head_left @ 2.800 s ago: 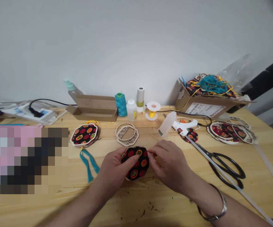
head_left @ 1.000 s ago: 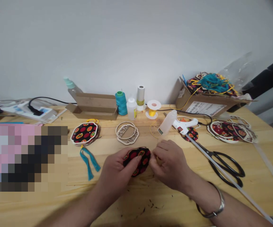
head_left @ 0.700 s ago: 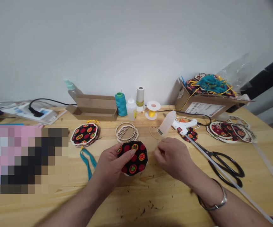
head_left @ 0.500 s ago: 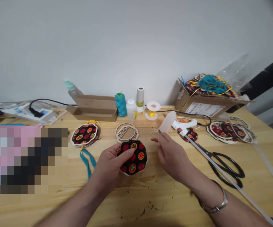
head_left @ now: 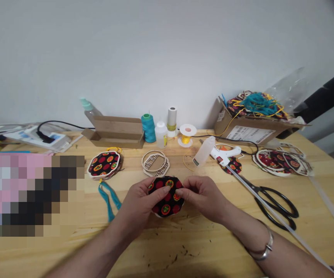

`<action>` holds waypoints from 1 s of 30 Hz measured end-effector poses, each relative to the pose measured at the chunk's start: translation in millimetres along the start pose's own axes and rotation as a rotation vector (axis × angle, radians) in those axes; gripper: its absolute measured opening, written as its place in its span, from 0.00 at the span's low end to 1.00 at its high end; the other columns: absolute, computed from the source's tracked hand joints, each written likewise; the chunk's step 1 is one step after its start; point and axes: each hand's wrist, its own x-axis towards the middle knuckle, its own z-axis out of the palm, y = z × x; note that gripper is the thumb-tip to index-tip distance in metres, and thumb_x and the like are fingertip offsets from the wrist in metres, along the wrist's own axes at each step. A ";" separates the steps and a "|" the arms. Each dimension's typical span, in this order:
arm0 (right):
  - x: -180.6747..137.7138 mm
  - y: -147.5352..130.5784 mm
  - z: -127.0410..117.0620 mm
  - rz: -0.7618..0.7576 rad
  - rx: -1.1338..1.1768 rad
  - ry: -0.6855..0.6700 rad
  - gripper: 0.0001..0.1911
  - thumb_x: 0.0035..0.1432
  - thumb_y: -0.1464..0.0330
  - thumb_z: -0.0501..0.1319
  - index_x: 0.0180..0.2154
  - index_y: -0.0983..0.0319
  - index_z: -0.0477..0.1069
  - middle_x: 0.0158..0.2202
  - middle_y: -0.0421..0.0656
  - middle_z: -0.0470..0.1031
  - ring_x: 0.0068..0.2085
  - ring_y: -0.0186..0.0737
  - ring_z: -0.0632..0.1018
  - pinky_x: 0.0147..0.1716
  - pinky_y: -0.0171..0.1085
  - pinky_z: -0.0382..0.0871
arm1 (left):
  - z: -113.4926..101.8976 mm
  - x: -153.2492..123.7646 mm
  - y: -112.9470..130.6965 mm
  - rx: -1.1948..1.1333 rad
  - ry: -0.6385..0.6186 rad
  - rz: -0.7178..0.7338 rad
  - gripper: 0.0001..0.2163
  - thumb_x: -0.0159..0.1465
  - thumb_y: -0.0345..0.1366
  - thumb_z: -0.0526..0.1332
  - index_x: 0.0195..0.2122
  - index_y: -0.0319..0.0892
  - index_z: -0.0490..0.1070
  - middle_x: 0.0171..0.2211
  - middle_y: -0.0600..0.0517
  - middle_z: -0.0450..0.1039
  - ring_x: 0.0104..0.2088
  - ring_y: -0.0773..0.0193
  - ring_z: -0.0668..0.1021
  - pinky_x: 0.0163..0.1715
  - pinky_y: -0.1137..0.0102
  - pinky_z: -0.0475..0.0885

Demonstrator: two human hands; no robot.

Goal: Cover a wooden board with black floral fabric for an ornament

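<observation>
A scalloped piece covered in black fabric with red and orange flower rounds (head_left: 167,204) is held between both hands above the wooden table. My left hand (head_left: 139,202) grips its left side, thumb on the printed face. At its right edge, my right hand (head_left: 203,197) pinches it with thumb and fingers; the fingers behind it are hidden. A pale rim shows along its lower edge. Just beyond the hands lie thin wooden lattice frames (head_left: 156,163). A translucent squeeze bottle (head_left: 204,151) lies tilted behind my right hand, near a white glue gun (head_left: 226,155).
Black-handled scissors (head_left: 279,204) and a long pale strip lie to the right. A finished-looking fabric ornament (head_left: 104,164) with a teal tassel (head_left: 108,199) is at left. Behind stand an open cardboard box (head_left: 114,139), a teal thread cone (head_left: 148,129) and a full carton (head_left: 248,129).
My right hand has left the squeeze bottle and moved left onto the fabric piece's right edge. The piece has shifted slightly right and nearer me in my left hand.
</observation>
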 end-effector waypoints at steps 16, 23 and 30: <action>-6.1 -1.6 1.3 -0.052 -0.069 -0.115 0.09 0.52 0.67 0.58 0.23 0.64 0.68 0.19 0.35 0.63 0.23 0.29 0.61 0.21 0.29 0.53 | 0.2 -1.6 5.7 0.178 0.084 0.011 0.09 0.49 0.38 0.68 0.27 0.39 0.75 0.23 0.53 0.77 0.23 0.68 0.76 0.24 0.77 0.69; -5.4 0.6 1.4 -0.063 -0.068 -0.114 0.11 0.52 0.65 0.58 0.22 0.63 0.66 0.18 0.34 0.61 0.22 0.29 0.60 0.20 0.29 0.53 | -1.2 -3.4 3.4 0.208 0.111 0.025 0.09 0.50 0.39 0.68 0.27 0.39 0.76 0.22 0.53 0.77 0.23 0.68 0.75 0.23 0.77 0.69; -1.2 -2.3 -2.7 -0.047 -0.071 -0.006 0.13 0.51 0.63 0.58 0.21 0.63 0.64 0.18 0.34 0.60 0.22 0.29 0.59 0.20 0.30 0.52 | -0.7 -0.2 5.6 -0.125 0.004 -0.006 0.14 0.54 0.42 0.64 0.37 0.39 0.75 0.29 0.48 0.79 0.28 0.63 0.78 0.30 0.70 0.72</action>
